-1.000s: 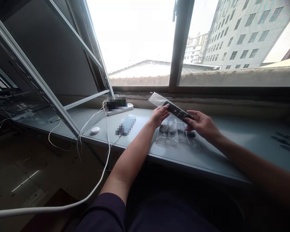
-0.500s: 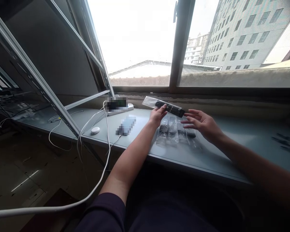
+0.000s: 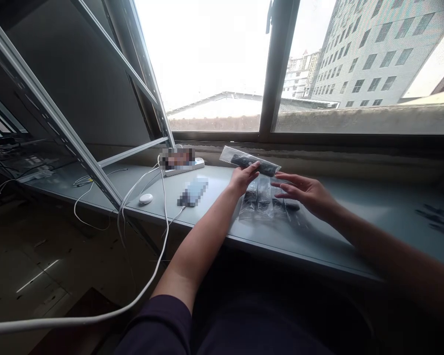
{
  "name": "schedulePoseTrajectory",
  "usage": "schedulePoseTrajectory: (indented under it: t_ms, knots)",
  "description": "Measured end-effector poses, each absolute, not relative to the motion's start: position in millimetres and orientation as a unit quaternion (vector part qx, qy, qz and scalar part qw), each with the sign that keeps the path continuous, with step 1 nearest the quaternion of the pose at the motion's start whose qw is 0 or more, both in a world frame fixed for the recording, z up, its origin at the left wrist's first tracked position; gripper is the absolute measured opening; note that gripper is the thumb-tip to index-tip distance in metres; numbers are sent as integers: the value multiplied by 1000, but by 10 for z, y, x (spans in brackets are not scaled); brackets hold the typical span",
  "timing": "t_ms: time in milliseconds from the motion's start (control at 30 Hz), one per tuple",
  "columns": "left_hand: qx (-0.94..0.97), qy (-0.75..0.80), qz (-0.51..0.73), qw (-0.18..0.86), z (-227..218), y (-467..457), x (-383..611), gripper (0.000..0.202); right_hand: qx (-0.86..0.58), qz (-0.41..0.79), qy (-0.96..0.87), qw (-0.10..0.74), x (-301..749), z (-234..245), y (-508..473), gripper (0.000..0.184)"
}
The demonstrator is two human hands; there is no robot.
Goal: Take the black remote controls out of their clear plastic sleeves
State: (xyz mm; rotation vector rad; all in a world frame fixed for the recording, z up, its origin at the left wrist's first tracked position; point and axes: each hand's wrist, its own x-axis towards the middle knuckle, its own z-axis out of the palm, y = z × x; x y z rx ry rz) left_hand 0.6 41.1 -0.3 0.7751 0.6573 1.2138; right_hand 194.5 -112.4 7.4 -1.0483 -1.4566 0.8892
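Note:
My left hand (image 3: 244,178) is closed on a black remote control (image 3: 240,160) inside a clear plastic bag, held tilted above the table. Thumb and fingers grip the bag near its middle, hiding part of the remote. At the bag's right end is my right hand (image 3: 305,193), its fingers spread; whether a fingertip touches the bag I cannot tell. Beneath both hands, several clear bags (image 3: 264,202) with dark items inside lie side by side on the grey table (image 3: 336,246).
Left of my arm lie a blurred-out phone-like object (image 3: 194,192) with a cable and a round white item (image 3: 145,198). A white power strip (image 3: 185,167) stands near a metal frame (image 3: 59,118). A white cable (image 3: 163,236) loops in front. Dark slim items (image 3: 436,217) lie far right.
The bagged remote has shifted slightly left and tilted, its buttons now less plain to see. My right hand has moved a little left along with it.

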Motion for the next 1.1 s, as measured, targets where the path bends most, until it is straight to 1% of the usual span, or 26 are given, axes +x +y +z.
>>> schedulePoseTrajectory:
  t_ms: [100, 167, 333, 600, 767, 900, 967, 1100]
  knots:
    - [381, 283, 496, 727, 14, 355, 4, 24, -437, 377, -618, 533, 1929, 64, -1121, 52]
    - [387, 280, 488, 730, 33, 333, -10, 24, -435, 381, -612, 539, 1939, 59, -1115, 52]
    - [402, 283, 499, 714, 35, 322, -19, 17, -436, 387, -613, 533, 1986, 39, -1099, 51]
    - [477, 230, 426, 734, -51, 301, -2, 12, -438, 405, -632, 495, 1945, 106, -1162, 54]
    - [478, 215, 420, 740, -54, 311, -28, 14, -418, 432, -636, 484, 1909, 140, -1187, 55]
    - [469, 223, 444, 730, -6, 287, -37, 14, -414, 414, -635, 503, 1913, 133, -1181, 51]
    - [455, 238, 464, 722, 28, 276, -40, 15, -424, 384, -625, 531, 1938, 112, -1159, 59]
    - [426, 274, 494, 707, 66, 291, -45, 16, -452, 312, -595, 587, 2021, 53, -1076, 84]
